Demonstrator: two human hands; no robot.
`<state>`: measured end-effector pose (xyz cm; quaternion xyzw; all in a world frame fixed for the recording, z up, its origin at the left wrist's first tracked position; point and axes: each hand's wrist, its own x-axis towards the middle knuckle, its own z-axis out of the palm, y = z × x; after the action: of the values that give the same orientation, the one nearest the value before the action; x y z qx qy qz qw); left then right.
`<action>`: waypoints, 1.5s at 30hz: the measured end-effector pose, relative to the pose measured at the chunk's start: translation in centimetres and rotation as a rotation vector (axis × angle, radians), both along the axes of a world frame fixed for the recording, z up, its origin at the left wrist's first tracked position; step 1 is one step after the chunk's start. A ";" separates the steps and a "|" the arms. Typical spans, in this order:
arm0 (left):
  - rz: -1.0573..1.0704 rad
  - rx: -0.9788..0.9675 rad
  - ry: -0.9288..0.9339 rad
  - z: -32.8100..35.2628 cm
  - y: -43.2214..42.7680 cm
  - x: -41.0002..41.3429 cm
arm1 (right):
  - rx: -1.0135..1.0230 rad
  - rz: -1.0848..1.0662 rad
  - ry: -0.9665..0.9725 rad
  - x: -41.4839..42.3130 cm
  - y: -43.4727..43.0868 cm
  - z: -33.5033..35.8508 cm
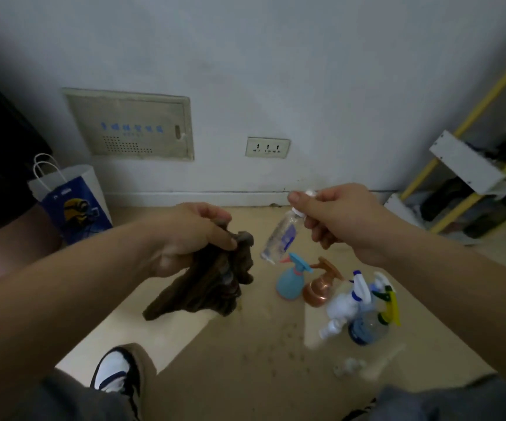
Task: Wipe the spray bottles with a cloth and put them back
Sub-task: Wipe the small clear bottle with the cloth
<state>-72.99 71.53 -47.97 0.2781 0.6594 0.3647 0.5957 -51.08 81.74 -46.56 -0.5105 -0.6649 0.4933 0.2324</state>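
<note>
Several spray bottles stand grouped on the floor on the person's right: a clear blue-tinted bottle with a yellow-green trigger nearest, then a white bottle, a copper bottle and a light blue bottle. All are upright; none is held.

Above and beyond this group, the left hand grips a bunched dark brown cloth, its fingers curled over the upper folds while the rest hangs free. The right hand holds a small clear bottle in the air, its fingers and thumb pinching the white cap.

The long axis of the small clear bottle runs diagonally: cap up and to the right, base down and to the left. The base points toward the cloth (a visible gap separates them, no contact). The cloth lies left of the bottle at about the same height.

Judged step: wiping is about to begin. The move calls for closing that sideways gap so that the cloth wraps the exposed body below the cap.

Farthest back, a wall socket sits above the skirting.
</note>
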 end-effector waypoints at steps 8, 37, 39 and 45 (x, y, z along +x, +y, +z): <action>0.325 0.263 0.167 -1.8 0.9 4.3 | -0.180 -0.061 0.159 -1.8 0.0 -4.0; 0.399 0.061 -0.610 -3.5 3.9 6.4 | -0.459 -0.148 0.636 -1.7 -0.1 -3.7; 0.336 0.007 -0.564 -3.3 3.6 6.6 | -0.417 -0.104 0.612 -1.5 -0.3 -3.9; 0.247 -0.135 -0.457 -3.6 3.3 5.0 | -0.267 0.014 0.472 -0.4 0.1 -4.1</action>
<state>-67.94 74.85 -51.57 0.0656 0.5598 0.4429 0.6972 -51.51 81.79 -50.62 -0.4026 -0.5250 0.6836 0.3083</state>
